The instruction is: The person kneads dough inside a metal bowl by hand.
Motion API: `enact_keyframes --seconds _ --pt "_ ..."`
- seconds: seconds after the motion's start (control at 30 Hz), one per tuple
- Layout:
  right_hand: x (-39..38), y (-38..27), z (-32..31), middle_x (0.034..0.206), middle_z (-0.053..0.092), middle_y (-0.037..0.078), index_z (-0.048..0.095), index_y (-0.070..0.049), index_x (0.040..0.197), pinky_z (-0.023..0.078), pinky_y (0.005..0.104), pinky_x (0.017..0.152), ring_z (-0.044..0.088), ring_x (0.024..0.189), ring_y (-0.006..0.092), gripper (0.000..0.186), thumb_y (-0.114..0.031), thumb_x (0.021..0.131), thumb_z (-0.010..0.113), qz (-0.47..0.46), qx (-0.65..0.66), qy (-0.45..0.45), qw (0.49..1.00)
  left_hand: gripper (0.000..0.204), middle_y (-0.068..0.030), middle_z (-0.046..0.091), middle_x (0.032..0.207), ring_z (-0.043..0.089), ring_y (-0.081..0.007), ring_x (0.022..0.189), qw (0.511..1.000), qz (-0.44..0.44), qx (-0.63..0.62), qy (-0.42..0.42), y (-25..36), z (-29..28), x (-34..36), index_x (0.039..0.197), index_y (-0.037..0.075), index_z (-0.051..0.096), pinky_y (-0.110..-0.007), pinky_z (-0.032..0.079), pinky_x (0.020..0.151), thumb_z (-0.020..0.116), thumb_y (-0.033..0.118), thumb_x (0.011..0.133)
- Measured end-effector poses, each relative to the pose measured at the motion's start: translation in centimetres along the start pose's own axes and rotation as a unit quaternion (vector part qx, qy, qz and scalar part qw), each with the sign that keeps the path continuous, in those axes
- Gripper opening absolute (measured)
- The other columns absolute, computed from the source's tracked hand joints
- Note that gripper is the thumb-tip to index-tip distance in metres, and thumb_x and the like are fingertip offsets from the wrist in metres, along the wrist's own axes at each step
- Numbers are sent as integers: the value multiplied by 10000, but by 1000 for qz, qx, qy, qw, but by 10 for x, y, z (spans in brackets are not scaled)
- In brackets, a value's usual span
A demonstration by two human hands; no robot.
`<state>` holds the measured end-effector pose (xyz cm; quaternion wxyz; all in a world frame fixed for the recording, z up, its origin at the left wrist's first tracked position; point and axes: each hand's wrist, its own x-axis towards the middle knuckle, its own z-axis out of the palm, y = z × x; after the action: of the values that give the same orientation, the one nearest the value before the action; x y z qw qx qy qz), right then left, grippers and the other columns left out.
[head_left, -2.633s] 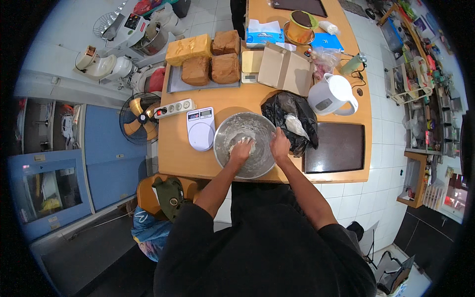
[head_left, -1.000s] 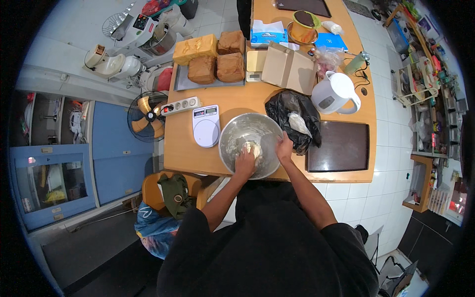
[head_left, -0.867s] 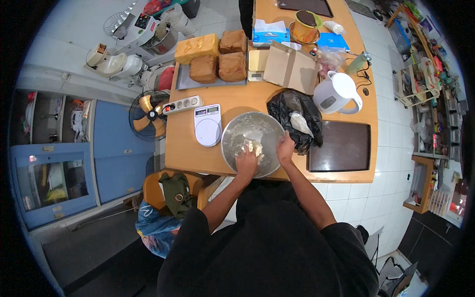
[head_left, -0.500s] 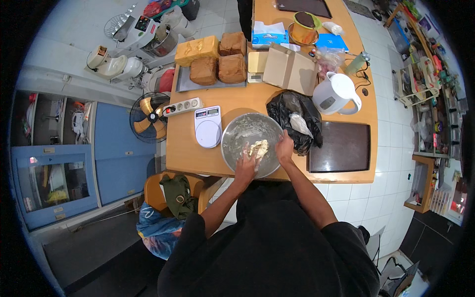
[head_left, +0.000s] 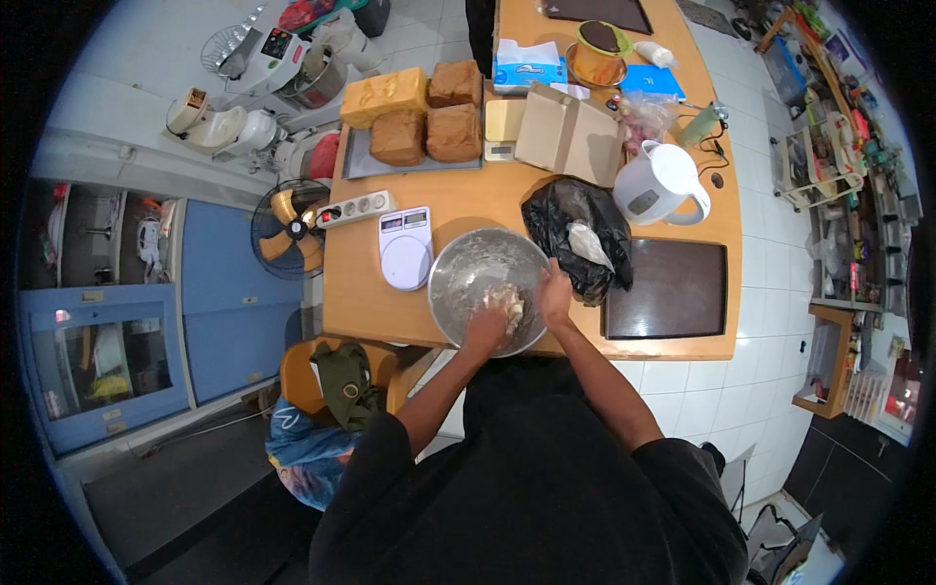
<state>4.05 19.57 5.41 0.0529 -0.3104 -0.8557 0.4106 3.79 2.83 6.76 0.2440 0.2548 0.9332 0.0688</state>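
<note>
A steel mixing bowl [head_left: 456, 276] stands at the table's near edge, its inside smeared with pale residue. In it lies a lump of pale, sticky dough [head_left: 515, 310]. My left hand [head_left: 487, 330] reaches down into the bowl, fingers coated and curled into the dough; the fingertips are partly hidden. At the bowl's right side my right hand [head_left: 555, 295] is closed on the rim. Just right of that hand sits a black plastic bag [head_left: 603, 219] with a small white packet on it. A white kitchen scale [head_left: 406, 261] stands left of the bowl.
Several brown and yellow loaves [head_left: 398, 136] fill a metal tray [head_left: 359, 158] at the back left. A power strip [head_left: 357, 209] and a fan [head_left: 292, 229] are at the left edge. A white electric kettle [head_left: 663, 185] and a dark baking tray [head_left: 665, 290] stand on the right.
My left hand has pushed down deeper into the dough, its fingers now less spread. My right hand stays on the rim. The bowl appears slightly lower and further left.
</note>
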Motion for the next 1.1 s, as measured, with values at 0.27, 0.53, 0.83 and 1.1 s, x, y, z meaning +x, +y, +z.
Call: enact_keyframes --seconds 0.27,0.53,0.83,1.1 --pt "-3 -4 -3 865 613 291 547 27 1008 467 497 705 597 837 455 197 1 819 497 2 9 0 1000 402 -204 521 1208 549 -399 1053 980 167 47 95 9 23 42 1213 30 521 -471 460 871 516 231 864" --pt "-2 1 2 856 611 269 537 -1 1022 449 510 700 585 828 453 197 -22 829 502 -39 20 30 999 341 -191 615 968 594 -350 951 994 35 -83 57 -18 53 99 1010 62 611 -447 483 812 614 298 763" --pt "-5 -4 6 914 619 234 526 -18 1019 448 509 698 593 841 438 160 -67 872 487 -16 13 13 1000 493 -225 608 1083 542 -393 1075 974 -60 -217 1 -52 56 110 1019 39 636 -452 423 931 626 434 723" --pt "-7 -9 -4 954 618 214 491 -57 978 447 512 712 593 866 428 140 -46 841 519 12 -23 -48 999 596 -275 597 1088 593 -378 1019 937 -76 -173 -293 -53 -55 120 990 -16 670 -440 472 850 442 524 886"
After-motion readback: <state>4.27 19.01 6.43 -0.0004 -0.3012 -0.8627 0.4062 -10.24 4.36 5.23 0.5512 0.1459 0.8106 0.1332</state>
